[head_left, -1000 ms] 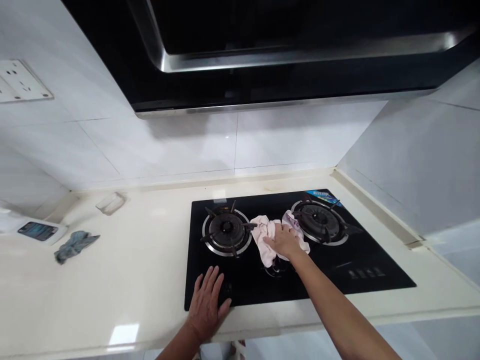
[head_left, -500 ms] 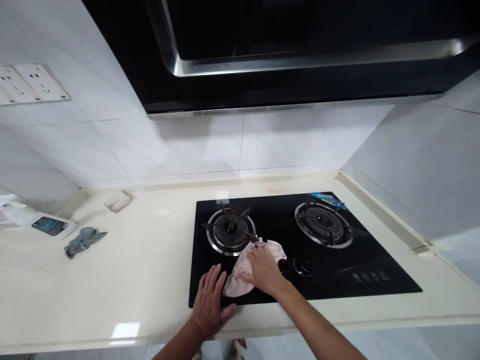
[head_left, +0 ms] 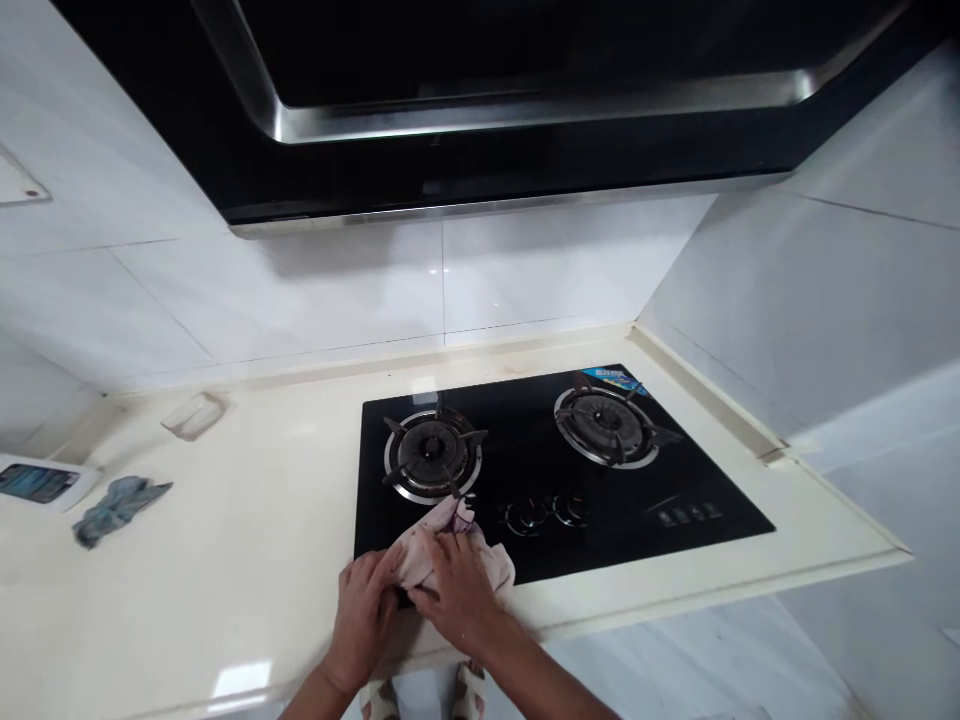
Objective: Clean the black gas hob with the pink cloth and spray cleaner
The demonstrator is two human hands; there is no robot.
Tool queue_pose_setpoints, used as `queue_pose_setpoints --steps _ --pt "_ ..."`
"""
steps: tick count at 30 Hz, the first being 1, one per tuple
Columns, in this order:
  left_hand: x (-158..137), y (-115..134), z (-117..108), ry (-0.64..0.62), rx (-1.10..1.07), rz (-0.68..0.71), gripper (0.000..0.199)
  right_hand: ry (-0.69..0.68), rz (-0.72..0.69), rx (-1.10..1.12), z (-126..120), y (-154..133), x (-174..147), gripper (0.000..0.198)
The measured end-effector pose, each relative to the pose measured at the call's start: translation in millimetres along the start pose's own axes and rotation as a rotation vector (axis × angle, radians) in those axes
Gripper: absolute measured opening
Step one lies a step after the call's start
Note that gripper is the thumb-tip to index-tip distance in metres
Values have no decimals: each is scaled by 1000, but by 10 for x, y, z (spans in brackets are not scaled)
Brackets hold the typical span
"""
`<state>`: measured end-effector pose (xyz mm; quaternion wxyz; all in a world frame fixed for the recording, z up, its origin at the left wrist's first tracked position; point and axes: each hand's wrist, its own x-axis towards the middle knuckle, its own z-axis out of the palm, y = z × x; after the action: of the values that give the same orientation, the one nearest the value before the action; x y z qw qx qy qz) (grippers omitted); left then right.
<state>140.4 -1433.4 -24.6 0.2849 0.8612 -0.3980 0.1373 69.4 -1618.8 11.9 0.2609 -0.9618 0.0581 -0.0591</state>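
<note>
while the right hand clutches the cloth, the left hand touches it, grip unclear — wiping the stove, seemingly; next needs steady pressure.

the person's bare left hand and bare right hand sat close together, both palm-down with bent fingers; the two bare forearms slanted in from below, spread wider than the wrists.
</note>
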Motion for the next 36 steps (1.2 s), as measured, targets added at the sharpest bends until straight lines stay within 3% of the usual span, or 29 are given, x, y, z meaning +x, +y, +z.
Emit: queue_pose_setpoints --steps 3,8,11,13,16,20,25,30,36 --pt "53 116 48 -42 46 8 57 -67 9 -118 -44 173 5 64" --pt "314 732 474 -130 -114 66 65 17 192 -206 -313 738 -156 53" --pt "433 868 557 -198 -248 -78 43 65 166 -171 -363 924 -335 60" --pt "489 715 454 -184 -237 -255 30 45 137 -150 -307 901 -408 62" --pt "617 257 181 -91 -86 -466 38 5 169 -150 -138 720 -389 64" --pt "970 -201 -64 -95 130 -577 41 17 186 -163 56 484 -217 68" --pt "1433 -303 -44 -314 285 -463 34 35 211 -145 118 459 -86 59" --pt "1647 -439 -75 -530 316 -323 47 56 217 -99 125 490 -86 50" --pt "1882 -542 -188 -581 258 -110 43 182 216 -69 179 504 -111 42"
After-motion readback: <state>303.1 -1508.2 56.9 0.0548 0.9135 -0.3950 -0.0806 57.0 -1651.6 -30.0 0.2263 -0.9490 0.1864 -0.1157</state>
